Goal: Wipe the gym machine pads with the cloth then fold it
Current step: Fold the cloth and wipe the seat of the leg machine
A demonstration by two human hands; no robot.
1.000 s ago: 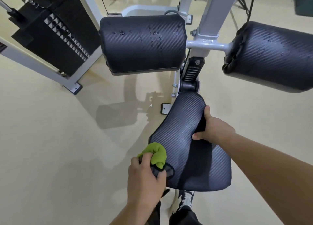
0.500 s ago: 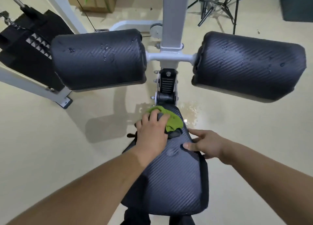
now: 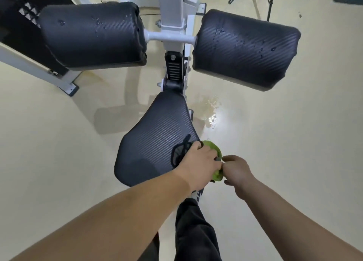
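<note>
**Wiping partway, fold not begun**

Head view: the green cloth [image 3: 213,147] sits bunched at the right edge of the seat pad [image 3: 155,139]. The left hand [image 3: 198,162] curls over it and the right hand [image 3: 237,170] pinches its near end. Droplets dot the left roller pad [image 3: 92,33] and the right roller pad [image 3: 245,46], so both likely need wiping.

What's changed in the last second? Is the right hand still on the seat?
The left hand swept the green cloth from the seat pad's near left edge to its narrow far end, then back to the near right edge. The right hand left the seat and now meets the cloth, apparently pinching it. Unchanged: the left hand grips the cloth; the left roller pad and right roller pad keep their droplets.
</note>
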